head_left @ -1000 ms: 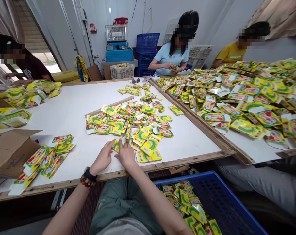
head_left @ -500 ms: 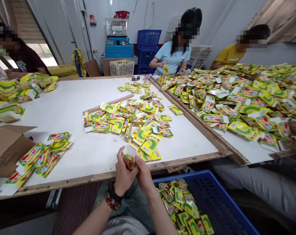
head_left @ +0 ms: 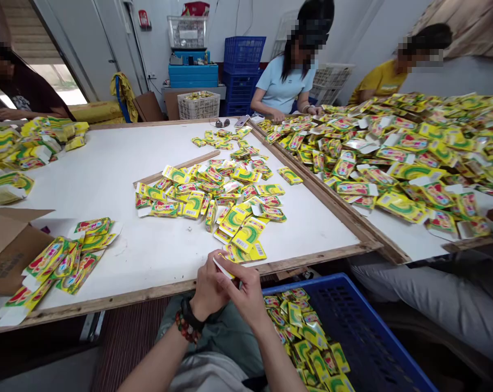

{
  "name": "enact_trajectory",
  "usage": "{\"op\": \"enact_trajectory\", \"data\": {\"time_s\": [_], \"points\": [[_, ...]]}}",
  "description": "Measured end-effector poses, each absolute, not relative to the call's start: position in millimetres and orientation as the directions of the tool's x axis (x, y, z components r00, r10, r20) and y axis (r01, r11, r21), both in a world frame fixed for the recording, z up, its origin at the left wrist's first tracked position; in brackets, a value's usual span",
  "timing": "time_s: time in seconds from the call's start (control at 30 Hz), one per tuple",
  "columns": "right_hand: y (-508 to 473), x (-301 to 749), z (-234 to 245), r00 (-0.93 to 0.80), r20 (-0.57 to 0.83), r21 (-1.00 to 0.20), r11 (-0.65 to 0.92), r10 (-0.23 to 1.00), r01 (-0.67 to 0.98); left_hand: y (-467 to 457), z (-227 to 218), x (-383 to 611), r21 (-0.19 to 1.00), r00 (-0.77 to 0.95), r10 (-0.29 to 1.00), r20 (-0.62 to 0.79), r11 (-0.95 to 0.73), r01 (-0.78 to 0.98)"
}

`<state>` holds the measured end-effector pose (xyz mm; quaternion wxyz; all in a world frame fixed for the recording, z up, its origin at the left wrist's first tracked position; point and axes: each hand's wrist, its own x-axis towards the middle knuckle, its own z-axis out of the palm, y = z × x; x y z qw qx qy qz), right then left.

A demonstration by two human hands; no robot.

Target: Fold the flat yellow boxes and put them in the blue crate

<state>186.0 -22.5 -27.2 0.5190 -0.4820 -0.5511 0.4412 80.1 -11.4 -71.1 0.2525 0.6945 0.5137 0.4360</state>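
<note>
Close to the table's front edge, my left hand (head_left: 209,289) is closed around a small yellow carton (head_left: 223,267). Its white flap shows between my hands, while most of the carton is hidden by fingers. My right hand (head_left: 246,291) grips the same carton from the right, fingers and thumb at the flap. Just beyond my hands lies a loose pile of yellow-green cartons (head_left: 193,204) with red print, some with white flaps sticking out. Below to the right, a blue plastic crate (head_left: 352,321) holds many more cartons.
Flat-looking cartons (head_left: 81,253) lie left beside a brown cardboard box (head_left: 10,256). A wooden strip (head_left: 324,196) divides the white table (head_left: 148,261) from a large carton heap (head_left: 413,152) on the right. Several people sit around, one in a light blue shirt (head_left: 285,87).
My hands have turned the carton, and my right fingers now fold over its flap end, which stood up before. The person in light blue has lowered a hand to the table.
</note>
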Motion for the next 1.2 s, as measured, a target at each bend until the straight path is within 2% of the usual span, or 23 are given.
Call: {"op": "enact_trajectory", "data": {"time_s": [0.07, 0.17, 0.37, 0.57, 0.67, 0.73, 0.8, 0.87, 0.93, 1.0, 1.03, 1.13, 1.2], "points": [[-20.4, 183.8, -29.2, 0.075, 0.129, -0.986, 0.120, 0.989, 0.118, -11.6, -70.1, 81.1, 0.787, 0.095, 0.947, 0.307, -0.309, 0.535], [-15.0, 182.5, -30.9, 0.106, 0.100, -0.987, 0.085, 0.989, 0.139, -11.4, -71.0, 82.6, 0.772, 0.077, 0.935, 0.346, -0.330, 0.543], [-13.3, 189.9, -25.4, -0.117, 0.186, -0.946, 0.210, 0.976, 0.248, -10.3, -71.9, 81.5, 0.761, 0.015, 0.933, 0.360, -0.303, 0.573], [-21.6, 186.5, -29.3, -0.271, 0.229, -0.768, 0.345, 0.935, 0.539, -10.1, -70.5, 79.8, 0.806, 0.028, 0.965, 0.261, -0.234, 0.544], [-34.3, 198.0, -27.5, -0.278, 0.248, -0.714, 0.369, 0.928, 0.595, -12.7, -61.2, 76.2, 0.811, 0.143, 0.953, 0.267, -0.303, 0.501], [-47.8, 219.6, -24.8, -0.221, 0.215, -0.697, 0.308, 0.951, 0.647, -15.6, -52.0, 69.8, 0.809, 0.292, 0.918, 0.268, -0.379, 0.449], [-58.4, 248.4, -23.6, -0.086, 0.115, -0.627, 0.139, 0.990, 0.767, -18.2, -44.1, 61.6, 0.818, 0.387, 0.888, 0.248, -0.407, 0.408], [-57.2, 274.3, -26.3, 0.075, 0.040, -0.495, -0.045, 0.996, 0.868, -18.9, -39.9, 56.0, 0.831, 0.372, 0.900, 0.226, -0.378, 0.408], [-38.7, 287.8, -33.4, 0.148, 0.050, -0.419, -0.114, 0.988, 0.901, -17.1, -39.0, 56.5, 0.840, 0.315, 0.923, 0.222, -0.345, 0.420], [-5.8, 287.0, -43.2, 0.173, 0.085, -0.466, -0.115, 0.981, 0.877, -14.2, -39.3, 62.9, 0.837, 0.291, 0.923, 0.251, -0.358, 0.414], [13.3, 282.9, -48.1, 0.211, 0.086, -0.534, -0.134, 0.974, 0.835, -12.9, -39.4, 67.4, 0.835, 0.294, 0.916, 0.272, -0.376, 0.402], [64.1, 268.0, -58.3, 0.365, 0.015, -0.774, -0.221, 0.931, 0.593, -10.9, -39.6, 78.6, 0.836, 0.277, 0.913, 0.300, -0.391, 0.384], [81.5, 262.1, -60.9, 0.393, -0.015, -0.864, -0.210, 0.919, 0.457, -9.4, -40.8, 81.2, 0.858, 0.220, 0.936, 0.273, -0.341, 0.384]]}}
